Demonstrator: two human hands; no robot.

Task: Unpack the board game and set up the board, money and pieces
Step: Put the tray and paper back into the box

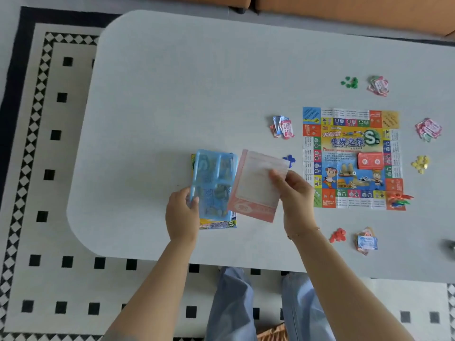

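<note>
Left hand [182, 212] grips blue tray [213, 183] at its near edge; right hand [293, 193] pinches pink sheet [256, 185]. Board [352, 157] flat on grey table [197, 94]; patterned rug [37, 143] beneath.

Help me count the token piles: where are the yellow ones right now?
In the head view, the yellow tokens lie on the table just right of the game board, below a pink money pile.

My left hand [182, 215] gripped the blue plastic tray [213, 184] over the game box [218, 224]. My right hand [294, 193] pinched a pink sheet [256, 185] beside it. At three o'clock the board [352, 157] lay flat on the table [197, 94], with money piles [283, 126] and counters [338, 235] around it.
</note>
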